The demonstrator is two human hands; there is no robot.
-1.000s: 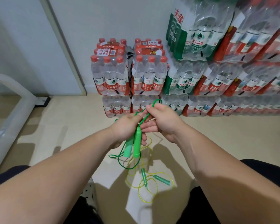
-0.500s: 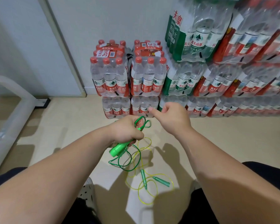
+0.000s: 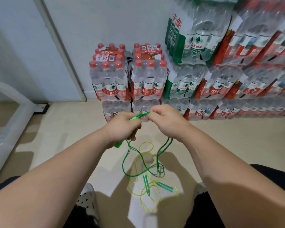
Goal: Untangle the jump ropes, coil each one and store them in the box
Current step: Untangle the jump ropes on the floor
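My left hand [image 3: 122, 127] grips the bright green handles of the green jump rope [image 3: 127, 155]; one handle end pokes out below the fist. My right hand [image 3: 166, 120] pinches the green cord just right of the left hand. Loops of green cord hang from both hands down to the floor. A yellow jump rope [image 3: 151, 199] with two darker green handles [image 3: 164, 186] lies on the floor between my knees, and the green cord crosses over it. No box is in view.
Shrink-wrapped packs of water bottles [image 3: 128, 79] are stacked against the wall ahead and to the right. A white curved frame [image 3: 8, 122] stands at the left. A white spotted shoe [image 3: 87, 198] is near my left knee. The floor is beige.
My hands rose and came close together again. The right hand, away from the rope half a second ago, now pinches the cord, and longer loops hang down to the floor.
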